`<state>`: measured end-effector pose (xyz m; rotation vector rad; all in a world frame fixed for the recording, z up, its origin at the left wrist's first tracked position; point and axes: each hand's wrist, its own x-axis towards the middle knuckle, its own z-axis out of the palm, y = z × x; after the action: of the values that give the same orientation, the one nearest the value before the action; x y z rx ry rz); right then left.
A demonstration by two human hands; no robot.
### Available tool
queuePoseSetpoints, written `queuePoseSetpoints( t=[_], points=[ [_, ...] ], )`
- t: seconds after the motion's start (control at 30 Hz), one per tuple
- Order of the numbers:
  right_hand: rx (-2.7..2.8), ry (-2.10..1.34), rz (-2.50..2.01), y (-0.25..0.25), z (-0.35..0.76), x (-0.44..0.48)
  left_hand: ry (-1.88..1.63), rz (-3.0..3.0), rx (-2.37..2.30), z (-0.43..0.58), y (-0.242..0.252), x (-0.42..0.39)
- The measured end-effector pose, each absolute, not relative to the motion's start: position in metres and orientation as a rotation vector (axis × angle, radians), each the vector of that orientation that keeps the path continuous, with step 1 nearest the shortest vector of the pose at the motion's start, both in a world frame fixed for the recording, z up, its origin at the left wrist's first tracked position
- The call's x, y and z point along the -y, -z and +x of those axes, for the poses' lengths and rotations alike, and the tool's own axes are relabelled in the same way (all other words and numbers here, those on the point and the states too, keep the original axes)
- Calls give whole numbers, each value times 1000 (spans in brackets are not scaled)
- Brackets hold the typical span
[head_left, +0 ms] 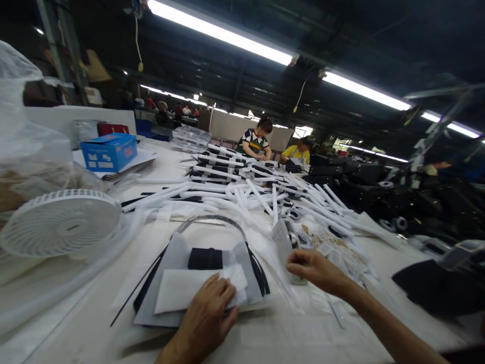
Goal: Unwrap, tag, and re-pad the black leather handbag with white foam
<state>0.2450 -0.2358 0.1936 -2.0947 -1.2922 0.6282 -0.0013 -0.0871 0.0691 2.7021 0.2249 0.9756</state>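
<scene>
On the table before me lies a black bag (265, 285) with a looped handle (212, 218), topped by a grey sheet (146, 314). A folded white wrapping sheet (180, 289) rests on the grey one, below a small black piece (205, 258). My left hand (208, 316) presses on the right part of the white sheet, fingers bent over it and thumb lower down. Just right of the bag stands a grey tape dispenser (283, 247). My right hand (312, 268) is at its front end with curled fingers; whatever they pinch is too small to make out.
A white fan (64, 222) and a blue box (109, 151) stand at left. Wrapped white strips (242, 197) pile up beyond the bag. Small packets (337, 253) lie right of the dispenser, a black item (435, 285) farther right. Two people (257, 139) work across the table.
</scene>
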Motion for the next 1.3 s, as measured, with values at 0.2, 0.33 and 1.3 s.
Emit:
queuePoseSetpoints(
  t=[0.2,0.33,1.3],
  points=[
    [1905,-830,-1924,-225,208,168,-892,2674,-260,-2,-73,86],
    [2304,-870,-1882,-227,194,129,-874,2643,-263,-2,-73,87],
    [3591,-205,-777,-143,190,0,-779,2557,-312,2,-66,87]
  ],
)
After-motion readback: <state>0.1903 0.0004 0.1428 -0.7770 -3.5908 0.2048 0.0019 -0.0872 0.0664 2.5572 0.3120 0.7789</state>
